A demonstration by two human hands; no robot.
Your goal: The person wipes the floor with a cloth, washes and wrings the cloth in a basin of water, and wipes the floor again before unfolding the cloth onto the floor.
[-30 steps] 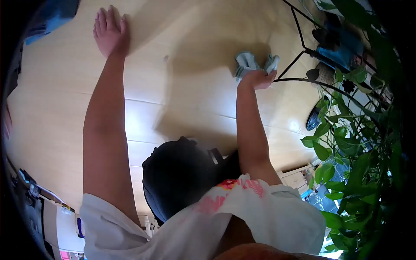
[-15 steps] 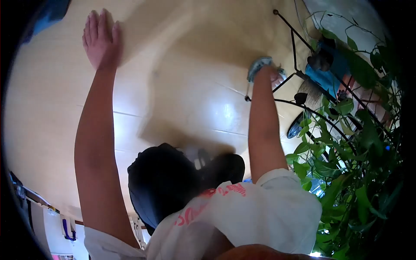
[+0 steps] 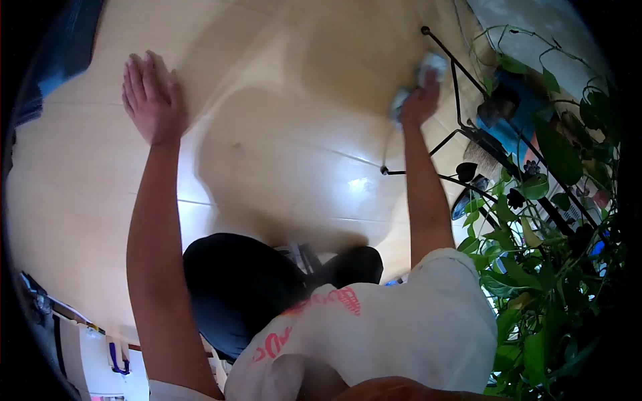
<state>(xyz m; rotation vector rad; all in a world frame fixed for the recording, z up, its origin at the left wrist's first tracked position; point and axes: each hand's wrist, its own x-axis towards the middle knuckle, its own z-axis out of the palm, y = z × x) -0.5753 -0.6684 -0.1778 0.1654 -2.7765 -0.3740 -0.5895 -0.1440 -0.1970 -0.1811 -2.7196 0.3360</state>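
My left hand (image 3: 154, 103) lies flat on the light tiled floor (image 3: 287, 140), fingers stretched out, with nothing under it that I can see. On the right, my right hand (image 3: 421, 103) presses a pale bluish cloth (image 3: 433, 63) against the floor. Parts of the cloth stick out past the fingers and beside the thumb side; motion blurs it a little. The hand is close to the thin black metal legs of a plant stand (image 3: 459, 93).
Leafy green plants (image 3: 528, 287) hang over the stand at the right. Behind its legs are a blue item (image 3: 518, 113), a brush-like bundle of bristles (image 3: 478, 157) and a dark shiny object (image 3: 465, 200). A dark blue thing (image 3: 70, 47) stands at the upper left.
My right hand has moved the cloth forward and slightly right, closer to the stand's legs. The left hand stays flat on the floor, and the whole view has shifted a little.
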